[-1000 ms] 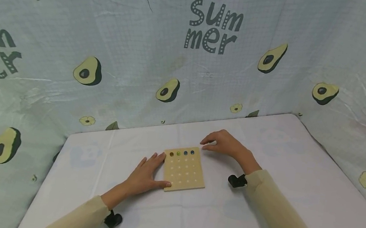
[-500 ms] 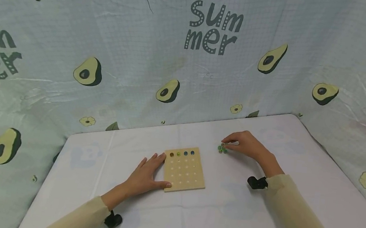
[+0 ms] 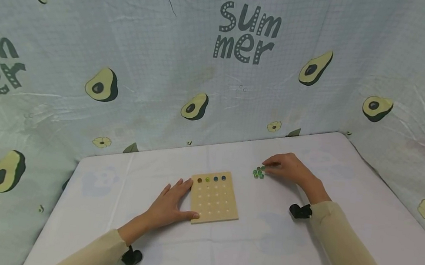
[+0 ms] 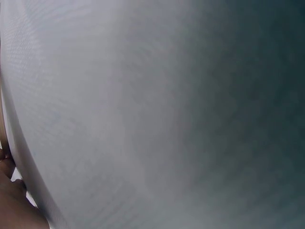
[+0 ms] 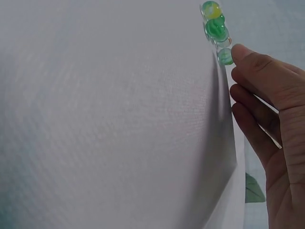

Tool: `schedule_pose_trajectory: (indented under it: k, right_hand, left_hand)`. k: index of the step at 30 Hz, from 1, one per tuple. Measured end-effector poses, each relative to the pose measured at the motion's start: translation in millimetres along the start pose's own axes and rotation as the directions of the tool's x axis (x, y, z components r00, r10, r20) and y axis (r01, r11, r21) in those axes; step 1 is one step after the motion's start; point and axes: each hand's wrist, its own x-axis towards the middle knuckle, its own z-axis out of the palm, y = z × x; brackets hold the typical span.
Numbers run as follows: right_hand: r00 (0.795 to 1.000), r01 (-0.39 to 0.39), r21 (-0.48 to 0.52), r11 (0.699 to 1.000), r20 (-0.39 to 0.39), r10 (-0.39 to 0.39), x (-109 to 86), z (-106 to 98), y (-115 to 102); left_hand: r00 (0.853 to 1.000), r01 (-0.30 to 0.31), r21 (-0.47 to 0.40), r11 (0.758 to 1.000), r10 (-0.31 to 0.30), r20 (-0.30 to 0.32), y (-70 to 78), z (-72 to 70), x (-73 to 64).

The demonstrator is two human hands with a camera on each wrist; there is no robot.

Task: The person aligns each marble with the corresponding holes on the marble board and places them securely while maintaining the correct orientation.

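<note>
In the head view, a square wooden board (image 3: 214,198) with rows of small hollows lies on the table, several coloured marbles (image 3: 208,179) along its far row. My left hand (image 3: 166,204) rests beside it with fingers spread, fingertips at its left edge and thumb on its near left corner. To the right of the board sits a small cluster of green marbles (image 3: 257,173). My right hand (image 3: 287,167) is at the cluster's right side. In the right wrist view its thumb and forefinger pinch a green marble (image 5: 225,57), beside the other marbles (image 5: 215,24).
A white cloth covers the table (image 3: 183,251). Behind it hangs a pale curtain (image 3: 158,56) printed with avocados. A small black camera sits on each wrist, the left camera (image 3: 132,256) and the right camera (image 3: 300,211). The left wrist view shows mostly blurred cloth.
My right hand has moved right from beside the board's far right corner to the green marbles, which it had covered earlier. The left hand and the board stay in place.
</note>
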Motion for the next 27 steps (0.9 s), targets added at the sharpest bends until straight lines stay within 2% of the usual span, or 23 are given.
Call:
schedule_pose_trajectory:
  k: [7, 15, 27]
  right_hand:
    - [1.000, 0.015, -0.018, 1.000, -0.013, -0.015, 2.3, 4.3, 5.2]
    - [0.996, 0.085, -0.026, 0.996, -0.034, -0.086, 5.9, 8.7, 11.7]
    - [0.997, 0.067, -0.042, 0.997, -0.038, -0.068, 7.0, 7.3, 8.3]
  left_hand:
    - [1.000, 0.004, 0.012, 1.000, -0.004, 0.004, 0.1, 0.0, -0.3]
    - [1.000, 0.005, 0.003, 1.000, -0.005, 0.013, 0.3, -0.4, -0.3]
    - [1.000, 0.015, -0.005, 1.000, -0.015, 0.026, 0.8, -0.1, -0.1]
